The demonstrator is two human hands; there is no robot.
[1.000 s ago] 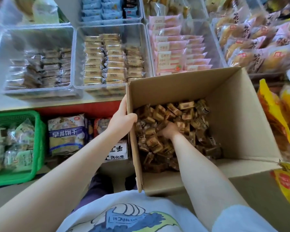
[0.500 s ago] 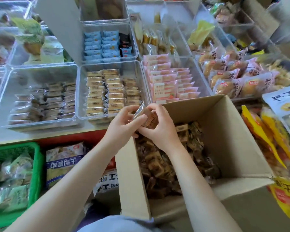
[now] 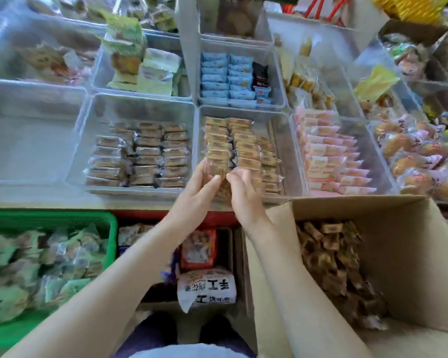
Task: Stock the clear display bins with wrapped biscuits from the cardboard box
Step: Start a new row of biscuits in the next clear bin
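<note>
We see both hands raised together at the front edge of the middle clear bin, just above the centre of the view: the left hand and the right hand each pinch a side of one wrapped biscuit, fingers curled round its clear wrapper, so the hands are clamped on the same packet with only that packet between them. The biscuit sits over the near end of the rows of tan biscuits already lined up in that bin; motion blur keeps us from telling whether it touches them. At nine o'clock from the hands a neighbouring bin holds three rows of brown-wrapped bars, and at three o'clock another bin holds pink packets. At twelve o'clock, further back, lie blue packets. The open cardboard box stands at four o'clock, just beside the right forearm, with a loose heap of brown biscuits inside. At eight o'clock a green basket holds pale green packets, and at six o'clock, between the forearms, a white bag with dark lettering lies below a red packet
</note>
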